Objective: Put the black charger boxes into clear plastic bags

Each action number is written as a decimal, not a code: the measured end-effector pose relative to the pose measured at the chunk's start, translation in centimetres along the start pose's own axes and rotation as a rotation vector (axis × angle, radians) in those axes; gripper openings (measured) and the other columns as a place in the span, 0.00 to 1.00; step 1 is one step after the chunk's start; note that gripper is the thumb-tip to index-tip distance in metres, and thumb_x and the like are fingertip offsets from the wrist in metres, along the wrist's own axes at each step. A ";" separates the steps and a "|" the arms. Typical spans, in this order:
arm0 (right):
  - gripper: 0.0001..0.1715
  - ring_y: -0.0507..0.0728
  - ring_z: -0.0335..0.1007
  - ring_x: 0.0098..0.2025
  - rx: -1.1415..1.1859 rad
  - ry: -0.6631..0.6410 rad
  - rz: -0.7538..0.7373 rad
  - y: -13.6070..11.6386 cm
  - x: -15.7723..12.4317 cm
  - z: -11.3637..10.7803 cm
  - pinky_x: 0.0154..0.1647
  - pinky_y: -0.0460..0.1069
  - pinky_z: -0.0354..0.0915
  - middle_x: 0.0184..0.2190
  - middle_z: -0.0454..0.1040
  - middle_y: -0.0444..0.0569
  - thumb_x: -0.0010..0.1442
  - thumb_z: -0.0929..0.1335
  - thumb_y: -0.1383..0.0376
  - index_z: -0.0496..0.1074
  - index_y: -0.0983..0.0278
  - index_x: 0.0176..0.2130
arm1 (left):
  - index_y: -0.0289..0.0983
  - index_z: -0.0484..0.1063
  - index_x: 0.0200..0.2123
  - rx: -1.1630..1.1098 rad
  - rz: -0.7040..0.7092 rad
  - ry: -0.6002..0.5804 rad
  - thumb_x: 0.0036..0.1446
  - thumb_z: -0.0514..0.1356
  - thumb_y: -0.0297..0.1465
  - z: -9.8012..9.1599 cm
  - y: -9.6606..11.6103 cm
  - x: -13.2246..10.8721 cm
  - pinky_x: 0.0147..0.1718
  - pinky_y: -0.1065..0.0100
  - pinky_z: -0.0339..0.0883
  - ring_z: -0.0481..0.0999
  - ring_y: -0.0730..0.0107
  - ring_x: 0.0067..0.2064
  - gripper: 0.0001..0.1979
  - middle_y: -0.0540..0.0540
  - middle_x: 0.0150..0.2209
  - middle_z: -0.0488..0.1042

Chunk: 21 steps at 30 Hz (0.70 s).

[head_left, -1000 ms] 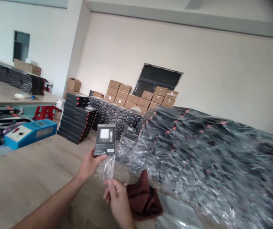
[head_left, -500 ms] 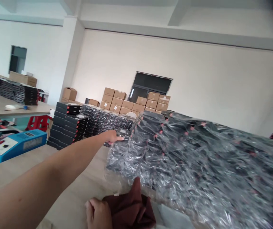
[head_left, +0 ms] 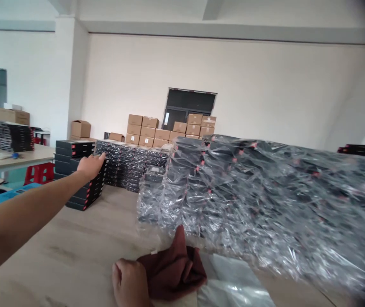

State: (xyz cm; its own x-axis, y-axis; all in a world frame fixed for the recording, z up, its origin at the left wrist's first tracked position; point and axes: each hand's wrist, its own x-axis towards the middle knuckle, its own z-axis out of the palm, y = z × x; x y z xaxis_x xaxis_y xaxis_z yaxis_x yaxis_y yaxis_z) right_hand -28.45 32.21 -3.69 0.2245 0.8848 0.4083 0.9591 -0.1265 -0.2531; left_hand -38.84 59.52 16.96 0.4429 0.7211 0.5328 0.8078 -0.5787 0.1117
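Note:
My left hand [head_left: 92, 167] is stretched out over the near stack of black boxes [head_left: 83, 189], its fingers partly spread and nothing seen in them. Low in the view, my right hand [head_left: 130, 279] is curled on the table, against the left edge of a crumpled dark red-brown cloth [head_left: 176, 273]. Its fingertips are hidden, so what they hold, if anything, does not show. A clear plastic bag [head_left: 233, 279] lies flat to the right of the cloth. Behind it stand long rows of stacked black boxes in clear plastic wrap [head_left: 249, 204].
More wrapped stacks [head_left: 127, 166] stand farther back, with cardboard boxes [head_left: 147, 131] behind them. At the left are a blue machine [head_left: 16, 194], a red stool [head_left: 40, 172] and another table [head_left: 41, 155] bearing stacks. The wooden tabletop [head_left: 73, 243] spreads in front of me.
My left hand has left the small box at the wrapped rows' left end and moved left to the unwrapped stack. The camera view has turned right and levelled. My right hand stays by the cloth.

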 end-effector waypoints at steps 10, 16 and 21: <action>0.14 0.51 0.71 0.27 0.059 0.022 0.002 0.0 0.3 0.1 0.27 0.45 0.50 0.23 0.76 0.44 0.58 0.62 0.71 0.71 0.61 0.24 | 0.35 0.69 0.48 -1.343 -0.212 -0.036 0.45 0.60 0.33 -2.4 2.0 -9.5 0.43 0.60 0.67 0.75 0.54 0.45 0.23 0.42 0.42 0.76; 0.18 0.54 0.72 0.26 0.071 0.057 -0.066 2.5 0.8 0.2 0.26 0.46 0.53 0.23 0.77 0.48 0.62 0.58 0.65 0.72 0.59 0.27 | 0.30 0.71 0.44 -2.551 -0.333 -0.591 0.47 0.57 0.31 5.0 8.3 -16.3 0.47 0.56 0.66 0.77 0.56 0.42 0.19 0.39 0.37 0.79; 0.13 0.62 0.73 0.32 0.109 0.276 0.364 10.0 0.9 -4.5 0.32 0.52 0.62 0.33 0.77 0.53 0.52 0.66 0.51 0.73 0.56 0.30 | 0.31 0.69 0.48 -2.797 -0.332 -0.505 0.47 0.55 0.35 8.1 8.1 -17.6 0.50 0.49 0.62 0.75 0.51 0.46 0.25 0.38 0.41 0.78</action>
State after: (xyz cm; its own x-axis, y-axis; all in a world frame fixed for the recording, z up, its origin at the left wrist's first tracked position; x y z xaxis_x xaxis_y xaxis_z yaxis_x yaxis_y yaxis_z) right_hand -17.92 29.71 -1.86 0.5944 0.6378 0.4898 0.7891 -0.3455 -0.5079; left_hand -36.91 45.24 1.71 0.7570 0.5841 0.2928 -0.6524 0.7003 0.2898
